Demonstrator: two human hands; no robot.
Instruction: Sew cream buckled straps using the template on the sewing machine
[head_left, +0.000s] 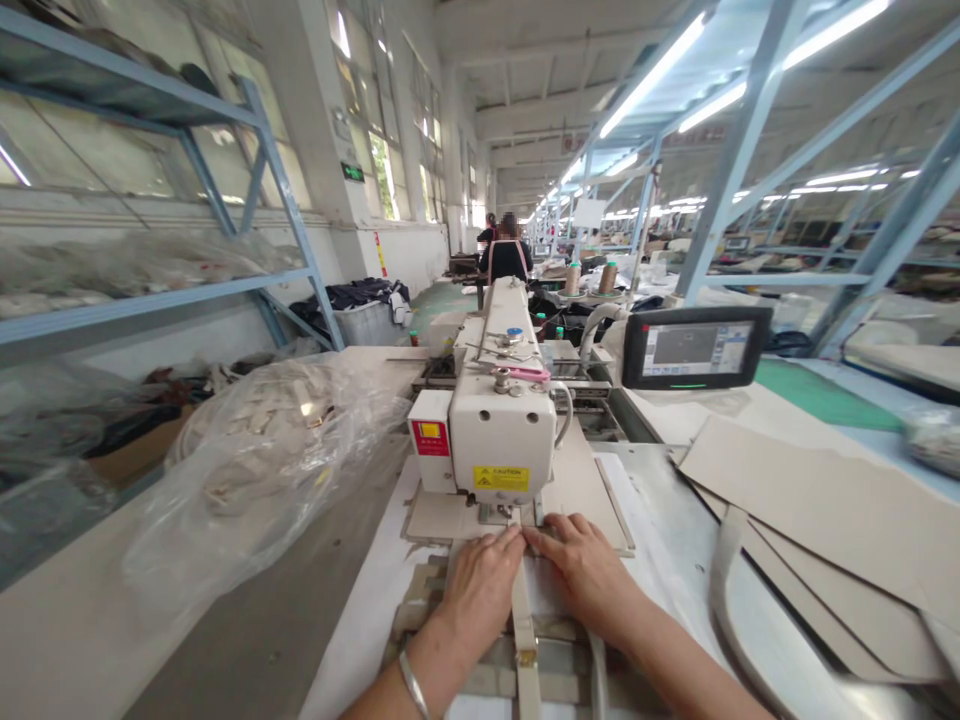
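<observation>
Below the head of a white sewing machine (499, 430), a narrow beige strap (523, 615) runs toward me, with a small gold-coloured metal fitting on it. My left hand (482, 578) is closed, its fingertips pinching the strap's left edge close to the needle area. From the other side, my right hand (583, 568) grips the strap with its index finger and thumb side, the other fingers bent on the beige panel (581, 480). The fingertips of both hands nearly meet. Parts of the strap under the fingers are hidden. More grey-beige strips (420, 610) lie beneath my left wrist.
A clear plastic bag (277, 440) of beige pieces lies to the left. Stacked beige panels (832, 540) and a curved pale strip (727, 590) are at the right, below a control screen (697, 347). Blue shelving (157, 300) stands left; a person (510, 255) sits farther ahead.
</observation>
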